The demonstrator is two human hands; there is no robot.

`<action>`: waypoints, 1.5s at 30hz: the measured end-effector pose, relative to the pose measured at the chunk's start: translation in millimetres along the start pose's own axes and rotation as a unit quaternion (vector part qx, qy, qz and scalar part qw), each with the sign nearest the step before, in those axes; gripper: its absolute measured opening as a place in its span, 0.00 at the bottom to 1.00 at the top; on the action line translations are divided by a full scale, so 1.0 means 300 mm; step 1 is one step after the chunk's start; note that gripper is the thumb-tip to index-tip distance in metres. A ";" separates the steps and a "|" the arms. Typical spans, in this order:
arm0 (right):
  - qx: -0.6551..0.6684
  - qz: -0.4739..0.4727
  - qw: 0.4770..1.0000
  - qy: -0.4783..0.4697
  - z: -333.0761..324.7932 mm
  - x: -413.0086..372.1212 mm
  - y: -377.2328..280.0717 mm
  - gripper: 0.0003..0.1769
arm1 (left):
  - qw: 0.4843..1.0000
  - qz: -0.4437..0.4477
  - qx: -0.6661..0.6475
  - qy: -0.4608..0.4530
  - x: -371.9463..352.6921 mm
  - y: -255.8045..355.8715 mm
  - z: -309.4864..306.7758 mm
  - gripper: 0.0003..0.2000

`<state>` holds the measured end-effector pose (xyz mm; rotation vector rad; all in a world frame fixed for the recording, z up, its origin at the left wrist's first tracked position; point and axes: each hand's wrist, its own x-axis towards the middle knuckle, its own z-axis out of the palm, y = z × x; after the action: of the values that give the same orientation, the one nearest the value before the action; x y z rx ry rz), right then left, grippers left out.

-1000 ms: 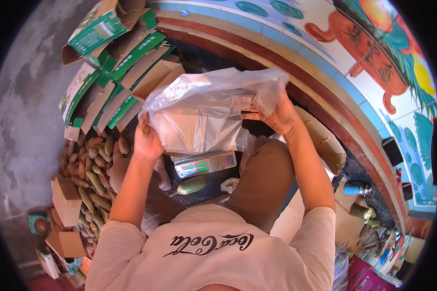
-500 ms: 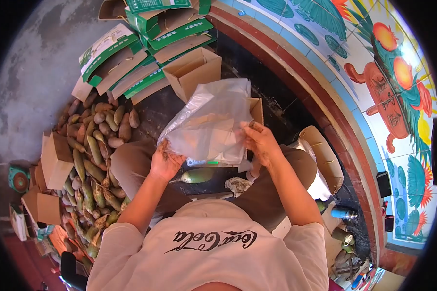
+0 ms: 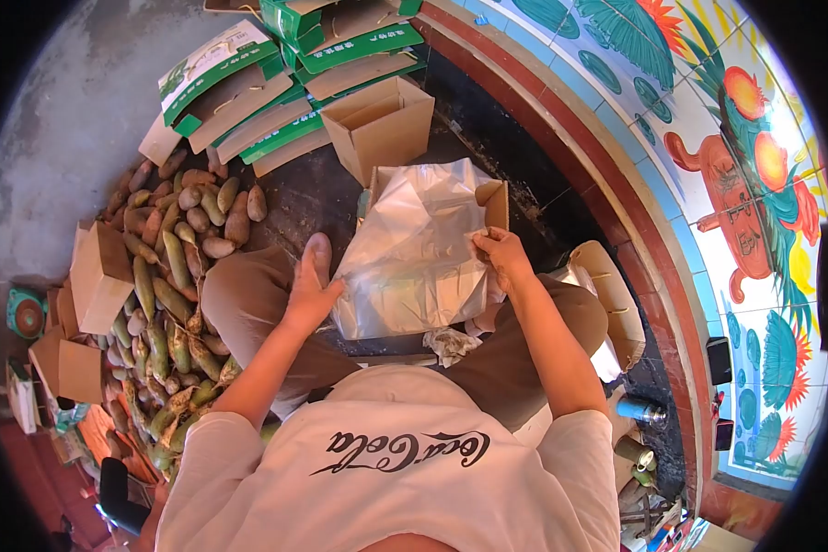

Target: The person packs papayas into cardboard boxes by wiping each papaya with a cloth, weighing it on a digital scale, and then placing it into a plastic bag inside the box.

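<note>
A clear plastic bag (image 3: pixel 414 253) lies spread across an open cardboard box (image 3: pixel 495 204) between my knees and covers most of it. My right hand (image 3: pixel 502 258) pinches the bag's edge between thumb and fingertips at the right side. At the left side, my left hand (image 3: pixel 311 290) has its fingers stretched out, the thumb apart and right at the bag's edge. A crumpled whitish wad (image 3: pixel 451 346) is just below the bag, near my right leg. The inside of the box is hidden under the film.
A pile of long green and brownish root vegetables (image 3: pixel 175 304) covers the floor at left. Green-printed cartons (image 3: pixel 248 101) are stacked behind it. A plain open carton (image 3: pixel 377 124) stands beyond the bag. At right are another carton (image 3: pixel 612 294), a blue bottle (image 3: pixel 641 409) and a tiled wall (image 3: pixel 653 175).
The bag has come down and spread wider over the box. My left hand has gone from gripping the bag to stretched fingers. The green vegetable between my legs is now hidden.
</note>
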<state>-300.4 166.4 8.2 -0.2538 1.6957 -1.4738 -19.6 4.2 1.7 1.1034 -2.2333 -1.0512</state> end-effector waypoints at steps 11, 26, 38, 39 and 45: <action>-0.153 -0.143 0.977 -0.042 0.117 -0.127 0.078 0.07 | 0.836 -0.228 -0.406 -0.291 0.056 0.290 0.222 0.15; -0.068 -0.064 0.993 -0.071 0.106 -0.201 0.112 0.05 | 0.775 -0.302 -0.455 -0.318 0.028 0.283 0.290 0.10; -0.015 -0.056 0.996 -0.065 0.059 -0.217 0.170 0.02 | 0.753 -0.324 -0.497 -0.284 0.011 0.248 0.329 0.08; -0.020 -0.061 0.997 -0.053 0.066 -0.225 0.165 0.03 | 0.751 -0.332 -0.498 -0.279 0.005 0.251 0.327 0.08; -0.070 -0.113 0.991 -0.017 0.091 -0.233 0.176 0.08 | 0.745 -0.342 -0.501 -0.277 -0.020 0.280 0.293 0.09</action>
<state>-219.0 206.8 -5.0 -0.5588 1.7907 -1.5038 -113.6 80.8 13.1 1.1216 -1.0464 -2.7223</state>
